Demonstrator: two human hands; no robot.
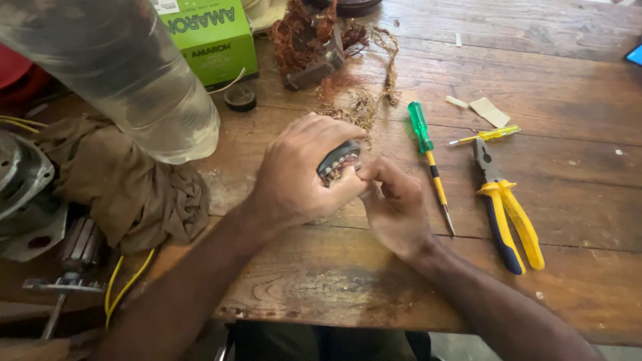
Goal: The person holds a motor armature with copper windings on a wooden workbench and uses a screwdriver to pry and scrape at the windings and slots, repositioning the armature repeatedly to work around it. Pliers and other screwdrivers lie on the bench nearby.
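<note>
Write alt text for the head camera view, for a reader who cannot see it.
Two bare hands meet over a worn wooden table: the left hand grips a small dark motor stator while the right hand picks at it. To the right lie a green-handled screwdriver and yellow-and-blue pliers; tangled copper wire lies behind.

There's a green cardboard box (212,37) with a white label on top, sitting at the table's far edge, up and left of the hands' grip. Way off right of the grip, a blue screen corner (635,55) pokes in at the frame edge.
</note>
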